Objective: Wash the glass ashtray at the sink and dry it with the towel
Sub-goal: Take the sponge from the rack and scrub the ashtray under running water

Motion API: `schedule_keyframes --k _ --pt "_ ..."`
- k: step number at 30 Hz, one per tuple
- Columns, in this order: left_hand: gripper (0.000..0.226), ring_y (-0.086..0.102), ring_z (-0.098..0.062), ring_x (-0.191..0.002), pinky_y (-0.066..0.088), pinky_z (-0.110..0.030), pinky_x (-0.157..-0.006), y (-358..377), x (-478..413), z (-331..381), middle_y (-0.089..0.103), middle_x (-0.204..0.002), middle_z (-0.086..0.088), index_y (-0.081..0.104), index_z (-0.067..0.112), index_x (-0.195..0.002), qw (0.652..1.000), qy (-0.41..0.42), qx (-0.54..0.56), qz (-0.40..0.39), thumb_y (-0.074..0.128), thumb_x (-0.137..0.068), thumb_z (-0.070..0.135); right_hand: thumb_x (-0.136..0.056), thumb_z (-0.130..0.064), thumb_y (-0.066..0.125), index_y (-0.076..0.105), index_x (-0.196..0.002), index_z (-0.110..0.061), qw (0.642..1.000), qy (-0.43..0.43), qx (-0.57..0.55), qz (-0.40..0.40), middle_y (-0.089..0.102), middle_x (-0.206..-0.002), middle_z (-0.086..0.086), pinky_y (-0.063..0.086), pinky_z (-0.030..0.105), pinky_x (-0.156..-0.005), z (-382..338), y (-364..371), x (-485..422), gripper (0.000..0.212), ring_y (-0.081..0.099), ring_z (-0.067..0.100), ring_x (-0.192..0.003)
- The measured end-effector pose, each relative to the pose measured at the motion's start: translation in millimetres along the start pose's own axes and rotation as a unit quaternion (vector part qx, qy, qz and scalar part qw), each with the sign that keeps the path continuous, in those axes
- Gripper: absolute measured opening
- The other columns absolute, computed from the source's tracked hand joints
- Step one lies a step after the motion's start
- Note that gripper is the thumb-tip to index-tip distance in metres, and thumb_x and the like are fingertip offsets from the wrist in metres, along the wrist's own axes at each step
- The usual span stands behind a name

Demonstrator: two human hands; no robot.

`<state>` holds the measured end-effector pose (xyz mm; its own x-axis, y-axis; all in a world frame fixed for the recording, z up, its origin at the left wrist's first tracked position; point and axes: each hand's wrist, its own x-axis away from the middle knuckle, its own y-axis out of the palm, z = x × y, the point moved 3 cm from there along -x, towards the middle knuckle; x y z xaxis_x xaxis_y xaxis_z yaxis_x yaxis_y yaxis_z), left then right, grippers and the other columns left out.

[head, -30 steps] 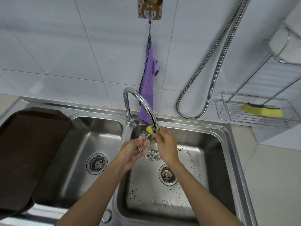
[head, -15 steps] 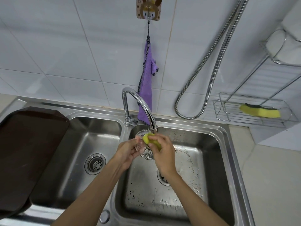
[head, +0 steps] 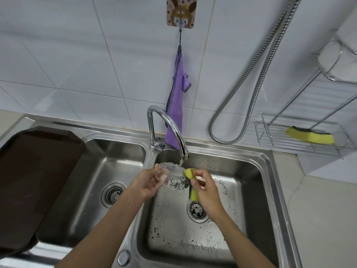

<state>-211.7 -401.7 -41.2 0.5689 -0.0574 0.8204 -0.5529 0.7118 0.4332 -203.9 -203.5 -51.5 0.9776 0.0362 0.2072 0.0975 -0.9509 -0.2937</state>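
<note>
A: Grip of left hand [head: 148, 183]?
B: Fingers curled round the left rim of the glass ashtray [head: 173, 176], under the faucet [head: 176, 132], over the sink [head: 251, 180].
A: And right hand [head: 206, 188]?
B: Pinching a folded yellow sponge [head: 191, 185] at the ashtray's right edge.

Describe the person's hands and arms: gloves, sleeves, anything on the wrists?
No gloves: the left hand and right hand are bare. The left forearm and right forearm are bare too, with no sleeve edge in view down to the frame's bottom. No watch, bracelet or ring shows on the visible sides.
</note>
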Motion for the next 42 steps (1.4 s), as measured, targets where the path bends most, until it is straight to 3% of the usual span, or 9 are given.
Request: schedule_keyframes --k 2,7,11,15,23,29,32,37,42 --pt "0.018 0.062 -0.020 -0.076 0.058 -0.027 -0.048 1.8 -1.6 -0.1 0.072 -0.063 -0.015 0.061 0.001 -0.086 1.000 -0.017 0.025 0.008 0.054 -0.098 0.013 -0.086 -0.012 0.071 0.061 -0.097 -0.034 0.998 -0.063 0.031 0.006 0.055 -0.116 -0.014 0.050 0.023 -0.088 -3.3 1.9 13.4 0.026 0.055 0.003 -0.109" --pt "0.022 0.060 -0.023 -0.078 0.058 -0.033 -0.046 8.9 -4.3 1.4 0.062 -0.087 -0.015 0.058 -0.003 -0.082 0.999 -0.033 0.017 0.022 0.056 -0.097 0.012 -0.076 -0.007 0.078 0.067 -0.096 -0.024 0.943 -0.271 0.191 -0.034 0.053 -0.117 -0.007 0.036 0.009 -0.094 -29.6 7.6 15.4 0.028 0.048 0.008 -0.112" --pt "0.017 0.059 -0.022 -0.078 0.057 -0.034 -0.045 15.0 -3.0 6.9 0.061 -0.087 -0.015 0.058 -0.002 -0.086 0.999 -0.028 0.023 0.017 0.056 -0.097 0.011 -0.073 -0.003 0.081 0.072 -0.093 -0.015 0.925 -0.296 0.236 -0.018 0.060 -0.113 0.001 0.045 0.025 -0.089 -26.6 -10.1 8.2 0.025 0.056 0.020 -0.103" --pt "0.010 0.060 -0.021 -0.077 0.061 -0.038 -0.060 27.7 -4.7 4.7 0.060 -0.087 -0.013 0.058 0.003 -0.089 1.000 -0.004 -0.009 0.021 0.057 -0.097 0.010 -0.076 -0.007 0.080 0.074 -0.095 -0.018 0.915 -0.323 0.239 -0.031 0.064 -0.113 -0.002 0.038 0.014 -0.094 -35.5 -1.6 7.4 0.023 0.055 0.017 -0.106" --pt "0.017 0.060 -0.018 -0.074 0.058 -0.025 -0.047 33.8 -5.0 -5.4 0.063 -0.083 -0.013 0.062 0.001 -0.091 1.000 0.018 -0.025 0.001 0.059 -0.096 0.018 -0.079 -0.015 0.079 0.077 -0.101 -0.024 0.937 -0.285 0.203 -0.019 0.070 -0.114 -0.008 0.037 0.008 -0.092 -45.7 1.3 4.5 0.023 0.058 0.010 -0.103" --pt "0.017 0.064 -0.019 -0.079 0.060 -0.024 -0.053 24.5 -1.3 -15.1 0.071 -0.081 -0.012 0.066 0.003 -0.090 0.998 0.035 -0.054 -0.029 0.058 -0.096 0.018 -0.089 -0.011 0.067 0.074 -0.108 -0.018 0.979 -0.123 0.160 0.005 0.073 -0.107 -0.002 0.044 0.000 -0.080 -44.5 7.3 -35.5 0.021 0.061 0.002 -0.086" --pt "0.017 0.065 -0.019 -0.083 0.061 -0.023 -0.056 14.6 -2.6 -13.2 0.069 -0.090 -0.011 0.066 0.004 -0.093 0.996 0.067 -0.041 -0.030 0.059 -0.095 0.020 -0.091 -0.010 0.066 0.072 -0.107 -0.017 0.988 -0.061 0.144 0.007 0.073 -0.103 -0.002 0.055 0.023 -0.084 -27.6 -2.2 -29.2 0.019 0.066 0.011 -0.089" --pt "0.014 0.065 -0.017 -0.072 0.060 -0.025 -0.059 8.2 -3.8 -17.1 0.071 -0.079 -0.007 0.069 0.008 -0.095 0.987 0.118 -0.100 -0.054 0.063 -0.092 0.020 -0.085 -0.008 0.072 0.073 -0.103 -0.023 0.987 -0.127 0.100 0.024 0.066 -0.104 -0.012 0.040 0.002 -0.081 -33.0 17.7 1.1 0.023 0.058 -0.010 -0.096" --pt "0.020 0.062 -0.015 -0.072 0.058 -0.023 -0.067 11.4 6.5 -24.2 0.070 -0.081 -0.005 0.073 0.011 -0.101 0.960 0.179 -0.179 -0.117 0.068 -0.085 0.021 -0.090 -0.009 0.066 0.070 -0.094 -0.009 0.987 -0.127 0.082 0.055 0.061 -0.087 -0.006 0.038 0.008 -0.068 -61.0 21.1 -29.7 0.006 0.053 -0.007 -0.074"
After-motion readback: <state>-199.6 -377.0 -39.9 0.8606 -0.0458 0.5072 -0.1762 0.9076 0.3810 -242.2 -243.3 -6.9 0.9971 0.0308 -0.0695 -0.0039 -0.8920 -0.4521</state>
